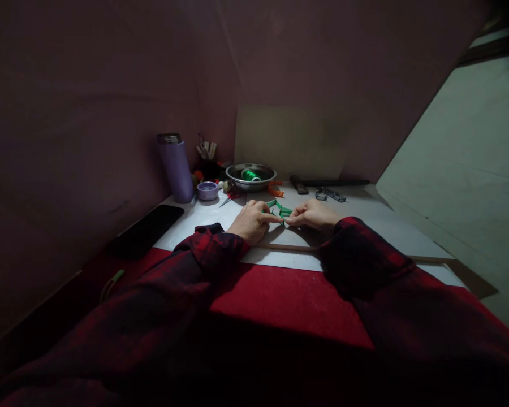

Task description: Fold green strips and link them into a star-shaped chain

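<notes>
A green thread figure (275, 204) is strung around small upright nails on a white board (365, 226). My left hand (251, 220) rests on the board at the figure's left side. Its index finger stretches right to the thread by the nearest nail, while the other fingers bend and partly cover the figure. From the right, my right hand (313, 216) closes in a pinch beside that same nail. Green thread runs to its fingertips, though the strand between them is too fine to make out clearly.
Behind my hands stands a metal bowl (233, 180) with a green thread spool (250, 176). A hammer (299, 185) lies right of it, near loose nails (335, 195). Scissors (229, 198), a purple cup (207, 191), a purple tumbler (178, 169) and a black phone (148, 229) are leftward.
</notes>
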{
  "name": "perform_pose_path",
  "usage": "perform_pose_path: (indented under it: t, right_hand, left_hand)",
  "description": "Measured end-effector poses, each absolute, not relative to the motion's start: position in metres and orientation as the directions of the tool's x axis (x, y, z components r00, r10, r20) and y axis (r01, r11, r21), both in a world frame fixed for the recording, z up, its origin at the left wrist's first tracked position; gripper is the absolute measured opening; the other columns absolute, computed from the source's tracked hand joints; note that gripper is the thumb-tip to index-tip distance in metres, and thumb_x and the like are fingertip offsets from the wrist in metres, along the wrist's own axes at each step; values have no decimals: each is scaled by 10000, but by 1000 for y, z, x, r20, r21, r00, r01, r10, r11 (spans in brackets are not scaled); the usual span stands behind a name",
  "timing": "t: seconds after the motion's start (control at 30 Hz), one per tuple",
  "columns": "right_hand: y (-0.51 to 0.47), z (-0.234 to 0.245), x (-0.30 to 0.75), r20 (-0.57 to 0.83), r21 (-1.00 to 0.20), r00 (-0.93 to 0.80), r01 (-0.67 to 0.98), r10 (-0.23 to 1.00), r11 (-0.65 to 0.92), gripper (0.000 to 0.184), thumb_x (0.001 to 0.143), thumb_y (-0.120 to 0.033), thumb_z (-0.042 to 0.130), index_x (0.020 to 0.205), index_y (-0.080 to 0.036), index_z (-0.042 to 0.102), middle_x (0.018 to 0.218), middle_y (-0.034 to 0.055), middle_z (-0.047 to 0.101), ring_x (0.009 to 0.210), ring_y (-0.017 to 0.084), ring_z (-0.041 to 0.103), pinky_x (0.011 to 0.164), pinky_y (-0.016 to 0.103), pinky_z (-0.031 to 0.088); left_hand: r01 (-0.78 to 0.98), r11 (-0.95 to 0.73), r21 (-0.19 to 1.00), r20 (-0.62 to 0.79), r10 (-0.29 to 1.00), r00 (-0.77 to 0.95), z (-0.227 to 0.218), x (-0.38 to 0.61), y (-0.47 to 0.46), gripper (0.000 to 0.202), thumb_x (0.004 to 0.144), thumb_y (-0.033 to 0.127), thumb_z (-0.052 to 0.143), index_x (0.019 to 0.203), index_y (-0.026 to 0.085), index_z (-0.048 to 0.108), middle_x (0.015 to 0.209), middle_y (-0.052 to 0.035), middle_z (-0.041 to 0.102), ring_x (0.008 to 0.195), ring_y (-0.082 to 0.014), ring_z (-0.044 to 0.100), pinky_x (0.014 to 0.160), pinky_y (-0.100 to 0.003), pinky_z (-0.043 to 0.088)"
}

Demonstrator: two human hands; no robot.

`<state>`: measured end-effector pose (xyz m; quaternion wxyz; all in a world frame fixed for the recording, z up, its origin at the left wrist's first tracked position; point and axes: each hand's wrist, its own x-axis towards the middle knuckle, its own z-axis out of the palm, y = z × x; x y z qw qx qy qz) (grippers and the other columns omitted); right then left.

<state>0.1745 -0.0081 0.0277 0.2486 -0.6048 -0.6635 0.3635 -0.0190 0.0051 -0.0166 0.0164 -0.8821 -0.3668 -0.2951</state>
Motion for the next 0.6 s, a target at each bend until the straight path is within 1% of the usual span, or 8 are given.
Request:
perform_pose_path:
  t: [0.17,0.33,0.43,0.6]
  right_hand:
    - [-9,28,172,-91,-780,-114,625,989,0,200,573,-299,710,553,-153,576,450,-31,476,427,68,375,406,227,267]
    - [-10,29,170,-87,-789,-102,615,991,-6,139,583,-243,682,555,-148,585,473,-22,503,436,75,402,420,231,291]
    - [-10,29,170,-100,-796,-84,605,991,-29,146,577,-231,685,530,-152,571,459,-25,492,433,75,394,426,233,296]
    - [-8,29,171,-79,-802,-116,597,990,6,160,572,-228,687,496,-158,565,423,-31,457,432,78,382,422,236,290]
  left_hand:
    - [661,-730,171,535,632,560,-15,-19,4,352,830,127,482,1000,334,710,961,-55,585,907,-176,466,839,-345,451]
    - [666,-727,168,559,627,543,-15,-19,3,315,832,146,503,959,332,723,990,-60,586,920,-178,471,843,-359,454]
    - [655,-738,165,591,605,533,-15,-20,4,276,838,182,515,920,329,733,1011,-60,588,944,-182,474,857,-372,456]
    - [638,-755,151,607,581,542,-17,-21,5,261,844,215,515,930,337,729,1017,-59,596,965,-191,471,852,-383,464]
